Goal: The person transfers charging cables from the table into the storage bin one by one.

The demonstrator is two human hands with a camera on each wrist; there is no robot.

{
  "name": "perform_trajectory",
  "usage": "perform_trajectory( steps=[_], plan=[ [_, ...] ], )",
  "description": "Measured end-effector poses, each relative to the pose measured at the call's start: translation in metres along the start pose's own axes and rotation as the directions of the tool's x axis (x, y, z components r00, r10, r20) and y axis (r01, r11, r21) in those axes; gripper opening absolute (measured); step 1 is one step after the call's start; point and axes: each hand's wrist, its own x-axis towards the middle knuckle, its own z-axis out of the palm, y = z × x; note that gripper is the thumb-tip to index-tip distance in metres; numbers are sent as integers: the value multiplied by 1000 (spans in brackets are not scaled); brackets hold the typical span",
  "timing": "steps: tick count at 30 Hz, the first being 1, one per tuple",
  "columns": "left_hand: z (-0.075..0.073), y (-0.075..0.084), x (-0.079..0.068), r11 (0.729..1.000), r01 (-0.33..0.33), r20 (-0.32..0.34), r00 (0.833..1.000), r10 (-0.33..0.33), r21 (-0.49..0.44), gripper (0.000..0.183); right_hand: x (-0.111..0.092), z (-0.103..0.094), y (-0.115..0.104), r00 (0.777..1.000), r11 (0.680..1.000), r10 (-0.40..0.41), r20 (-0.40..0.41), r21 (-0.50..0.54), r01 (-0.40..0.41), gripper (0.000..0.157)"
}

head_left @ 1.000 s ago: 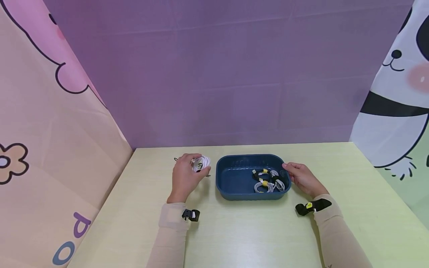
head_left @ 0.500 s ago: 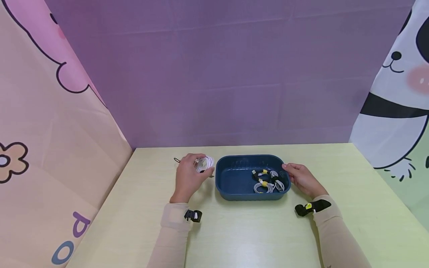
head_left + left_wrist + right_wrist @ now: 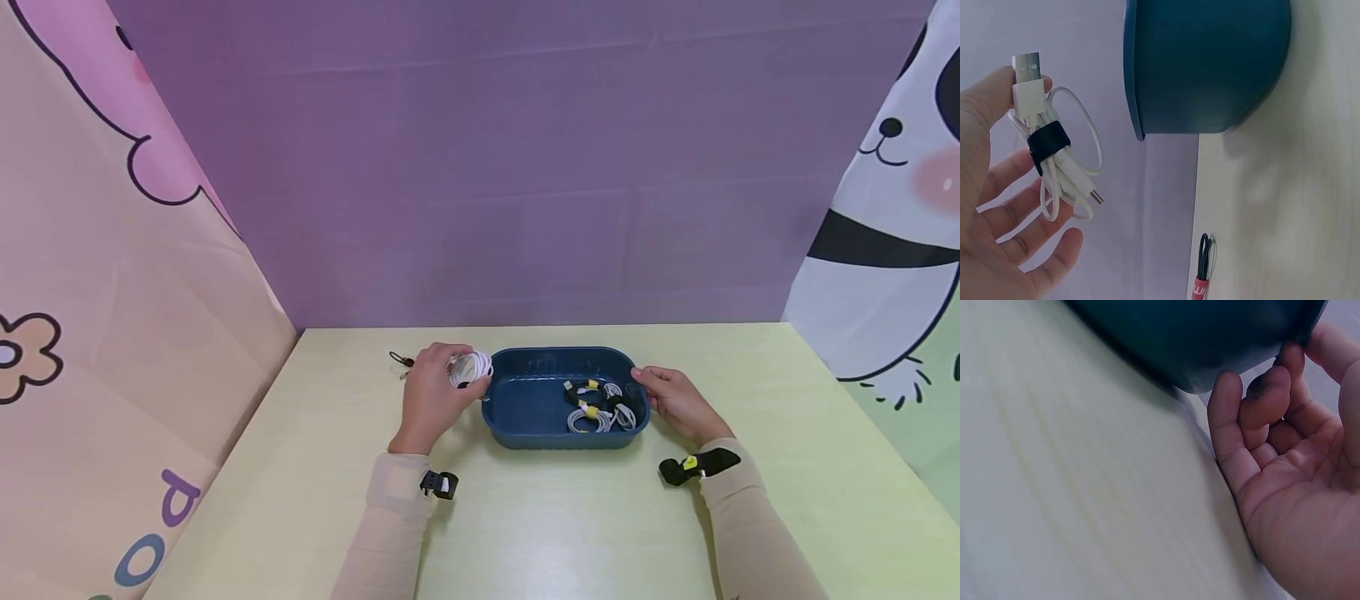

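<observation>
A coiled white USB cable (image 3: 1063,156) with a black strap round its middle is pinched between the thumb and fingers of my left hand (image 3: 431,400). Its metal USB plug (image 3: 1027,67) points up past the thumb in the left wrist view. In the head view the coil overlaps the left end of a dark blue bin (image 3: 525,442), held up above the table. My right hand (image 3: 678,404) pinches the bin's right rim with thumb and fingers. Inside the bin, at its right end, lie several bundled cables (image 3: 592,419), grey and black with yellow or black ties.
Behind my left hand a black cable bundle (image 3: 1202,269) with a red tie lies on the pale wooden table (image 3: 555,525). A purple backdrop (image 3: 525,167) rises at the table's far edge, with printed cloth on both sides.
My left hand has moved right with the white cable, from beside the bin to its left rim, uncovering more of the black cable behind. The right hand and bin have stayed nearly still.
</observation>
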Motion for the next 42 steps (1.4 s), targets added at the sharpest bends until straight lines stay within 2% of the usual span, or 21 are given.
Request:
perform_trajectory(
  steps=[11, 25, 42],
  plan=[
    [9, 10, -4, 999, -38, 28, 999, 38, 2, 48, 2, -2, 3, 1000, 1000, 7, -12, -8, -7, 27],
    [14, 14, -5, 995, -100, 15, 995, 100, 9, 46, 3, -2, 5, 1000, 1000, -2, -6, -1, 2, 26],
    [23, 20, -8, 992, -126, 28, 992, 126, 8, 46, 3, -3, 5, 1000, 1000, -3, -16, -9, 3, 27]
  ],
)
